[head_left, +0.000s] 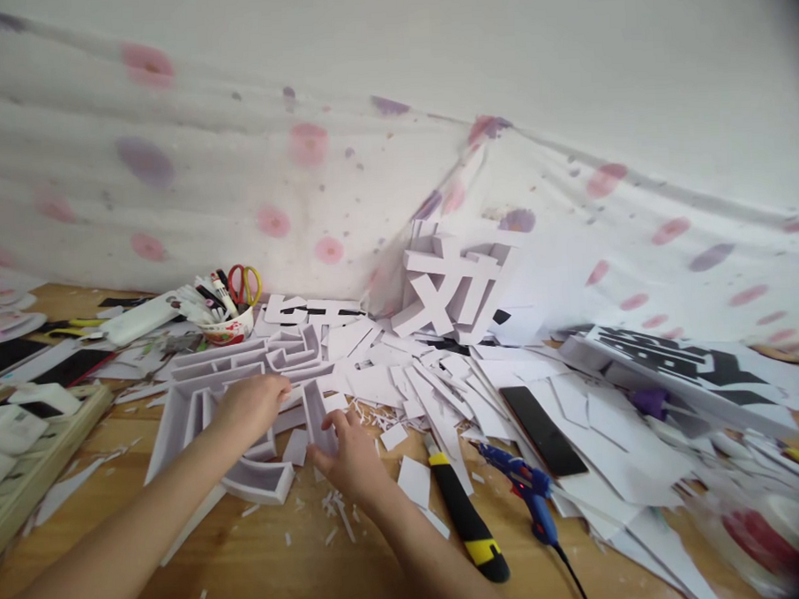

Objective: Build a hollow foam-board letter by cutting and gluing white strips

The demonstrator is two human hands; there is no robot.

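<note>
A hollow white character made of thin board strips (173,424) lies on the wooden table, its upright walls forming open channels. My left hand (255,407) is closed over the middle of it, fingertips turned away, so what they pinch is hidden. Just to the right, my right hand (350,452) has its fingers apart, thumb and forefinger beside a narrow white walled part (317,418) of the character. A black-and-yellow utility knife (465,513) lies right of that hand. Beyond the knife rests a blue hot glue gun (523,484) with its cord running toward me.
White board scraps (443,395) cover the middle of the table. A black phone (543,430) lies on them. A finished white character (452,284) leans at the back. Left stand a cup of pens and scissors (229,329) and a pale tray (62,464). Tape (767,531) sits right.
</note>
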